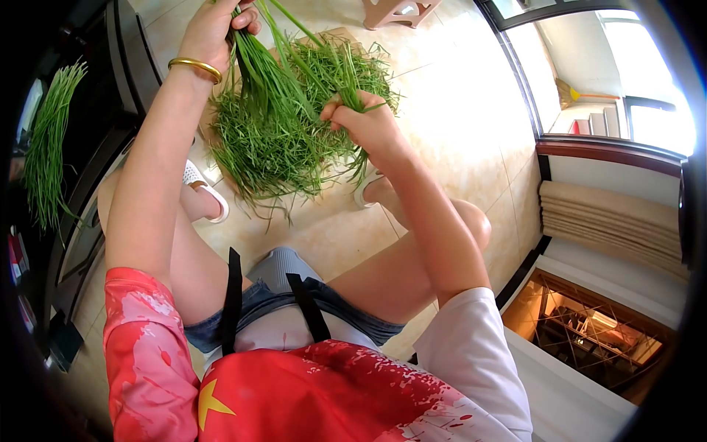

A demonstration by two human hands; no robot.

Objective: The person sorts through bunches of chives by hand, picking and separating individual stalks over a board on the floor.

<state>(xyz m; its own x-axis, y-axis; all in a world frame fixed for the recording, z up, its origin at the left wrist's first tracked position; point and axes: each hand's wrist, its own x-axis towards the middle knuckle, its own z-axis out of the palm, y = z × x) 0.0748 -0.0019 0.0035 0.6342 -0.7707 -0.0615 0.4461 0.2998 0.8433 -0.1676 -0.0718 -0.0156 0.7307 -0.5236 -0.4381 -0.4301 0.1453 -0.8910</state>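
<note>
My left hand point(212, 31), with a gold bangle at the wrist, is closed around a bunch of long green chives point(264, 72) near the top edge of the view. The leaves hang down from it over a heap of loose chives point(269, 151) on the floor. Lower and to the right, my right hand point(364, 127) is pinched on a few chive strands point(349, 82). Some of these stretch up toward the left hand's bunch, and the ends dangle below the fingers. What lies under the heap is mostly hidden; a brown flat edge shows behind it.
Another bundle of chives point(53, 144) lies on dark furniture at the left. My shoes flank the heap, and a grey-blue stool point(283, 267) is under me. A pinkish plastic stool point(401, 11) stands beyond the heap. At right are a doorway and a folded beige curtain point(607, 221).
</note>
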